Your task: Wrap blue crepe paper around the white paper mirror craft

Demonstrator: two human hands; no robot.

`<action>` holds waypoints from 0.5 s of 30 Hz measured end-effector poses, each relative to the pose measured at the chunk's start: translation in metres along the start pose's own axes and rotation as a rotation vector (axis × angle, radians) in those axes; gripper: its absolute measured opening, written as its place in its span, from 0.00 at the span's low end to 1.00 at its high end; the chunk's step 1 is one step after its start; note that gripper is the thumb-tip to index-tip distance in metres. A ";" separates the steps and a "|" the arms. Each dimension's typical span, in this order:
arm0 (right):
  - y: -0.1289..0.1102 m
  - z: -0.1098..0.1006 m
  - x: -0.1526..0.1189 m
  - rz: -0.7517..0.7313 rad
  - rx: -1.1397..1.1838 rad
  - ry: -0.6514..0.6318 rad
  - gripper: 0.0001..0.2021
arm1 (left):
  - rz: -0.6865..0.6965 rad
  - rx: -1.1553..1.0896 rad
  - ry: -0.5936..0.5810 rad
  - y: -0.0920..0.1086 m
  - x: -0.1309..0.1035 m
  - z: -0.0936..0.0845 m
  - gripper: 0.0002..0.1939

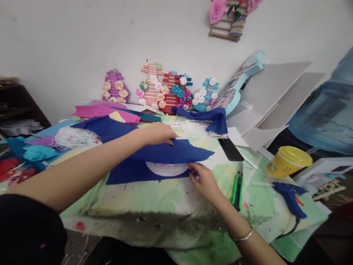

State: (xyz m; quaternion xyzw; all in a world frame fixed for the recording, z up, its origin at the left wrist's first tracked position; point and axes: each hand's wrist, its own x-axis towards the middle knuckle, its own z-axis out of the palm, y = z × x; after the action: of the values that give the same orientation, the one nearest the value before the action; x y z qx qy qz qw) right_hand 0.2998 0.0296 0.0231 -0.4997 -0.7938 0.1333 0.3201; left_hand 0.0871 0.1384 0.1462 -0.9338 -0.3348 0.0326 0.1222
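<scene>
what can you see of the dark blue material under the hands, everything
The dark blue material looks thin, matte and limp, cloth or crepe paper, I cannot tell which. It lies in overlapping layers on the stained table cover, corners pointed. The upper layer partly hides a white rounded piece on the lower layer. The left hand is at its far side; the right hand touches its right end.
</scene>
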 end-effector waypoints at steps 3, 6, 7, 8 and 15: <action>0.000 -0.008 -0.018 -0.025 0.045 0.050 0.15 | -0.072 -0.063 -0.006 -0.033 0.019 0.002 0.08; 0.009 -0.031 -0.051 -0.023 -0.028 0.225 0.14 | -0.077 -0.152 0.003 -0.057 0.033 0.015 0.09; 0.016 -0.043 -0.064 0.017 -0.096 0.304 0.13 | -0.070 -0.172 0.002 -0.063 0.035 0.022 0.10; 0.025 -0.057 -0.077 0.086 -0.188 0.418 0.12 | -0.059 -0.190 -0.002 -0.067 0.036 0.031 0.11; 0.130 -0.136 -0.158 0.826 -0.872 0.608 0.32 | -0.052 -0.336 0.062 -0.078 0.030 0.092 0.09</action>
State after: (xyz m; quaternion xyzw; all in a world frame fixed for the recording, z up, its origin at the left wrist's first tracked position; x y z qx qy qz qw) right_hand 0.5251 -0.0634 -0.0020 -0.8612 -0.3930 -0.2345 0.2211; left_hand 0.0487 0.2345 0.0777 -0.9325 -0.3559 -0.0560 -0.0246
